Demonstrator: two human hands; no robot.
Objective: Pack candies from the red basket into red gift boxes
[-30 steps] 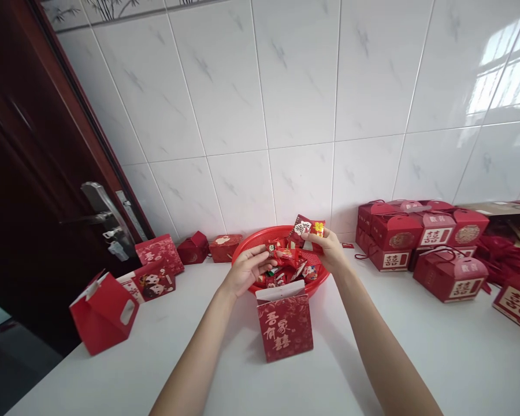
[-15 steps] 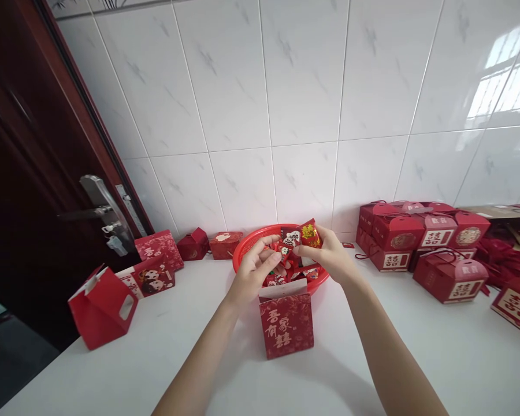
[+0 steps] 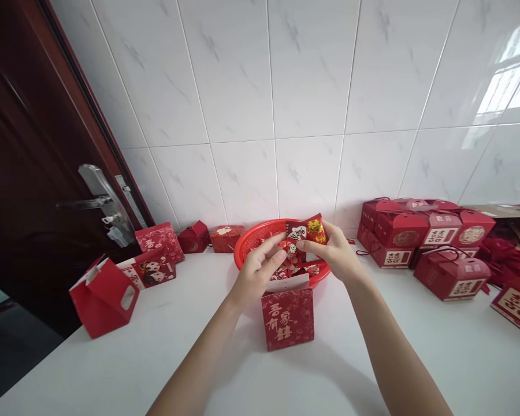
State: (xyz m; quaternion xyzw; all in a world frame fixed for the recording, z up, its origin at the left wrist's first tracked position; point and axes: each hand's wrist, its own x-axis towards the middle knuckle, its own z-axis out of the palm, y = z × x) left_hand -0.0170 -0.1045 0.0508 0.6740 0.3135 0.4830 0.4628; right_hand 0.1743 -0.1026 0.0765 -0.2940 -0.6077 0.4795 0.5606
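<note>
Over a red plastic basket (image 3: 248,240) of wrapped candies, my right hand (image 3: 335,251) is closed on candy packets. One is a red packet (image 3: 316,229) with gold characters; a darker packet (image 3: 297,232) with white lettering lies beside it. My left hand (image 3: 260,268) is closed at the basket's left side, thumb and fingers on a small red candy (image 3: 290,250), which the right fingertips also nearly touch. Just in front of the basket stands a red gift box (image 3: 288,320) with gold characters, its pale top flap (image 3: 288,283) raised. Both hands are above and behind the box.
Red gift boxes (image 3: 398,234) are stacked at the right, with a single handled box (image 3: 453,274) before them. At the left stand an open red box (image 3: 104,297) and several others along the wall. A door (image 3: 30,144) with a metal handle borders the white table (image 3: 169,341).
Both hands have shifted slightly right, and the candies between them are drawn closer together. The view has tilted a little; the gift box stays in place.
</note>
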